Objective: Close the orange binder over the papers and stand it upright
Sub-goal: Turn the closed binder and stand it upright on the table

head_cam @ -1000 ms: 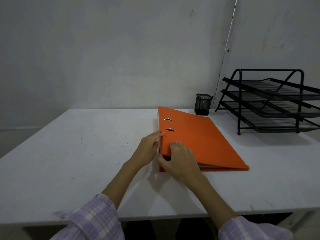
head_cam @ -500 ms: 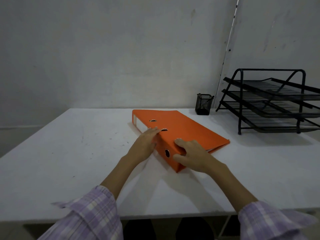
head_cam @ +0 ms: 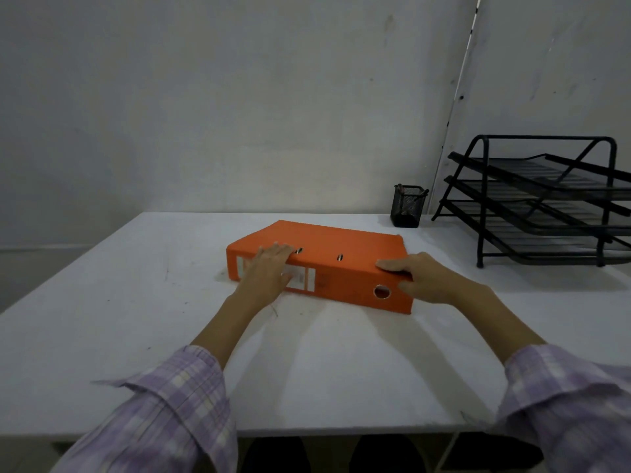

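The orange binder (head_cam: 345,245) lies flat and closed on the white table (head_cam: 136,319), its spine with a white label and a round finger hole facing me. No papers show. My left hand (head_cam: 268,273) lies over the spine's left part, fingers reaching onto the top cover. At the binder's right end my right hand (head_cam: 426,278) grips the corner, fingers on the cover and thumb against the spine.
A black mesh pen cup (head_cam: 407,206) stands at the back of the table, right of the binder. A black three-tier paper tray (head_cam: 546,199) fills the back right corner. A grey wall runs behind the table.
The binder's cover came down shut and the binder turned counter-clockwise, so its spine now faces me. My hands spread apart to its two ends.
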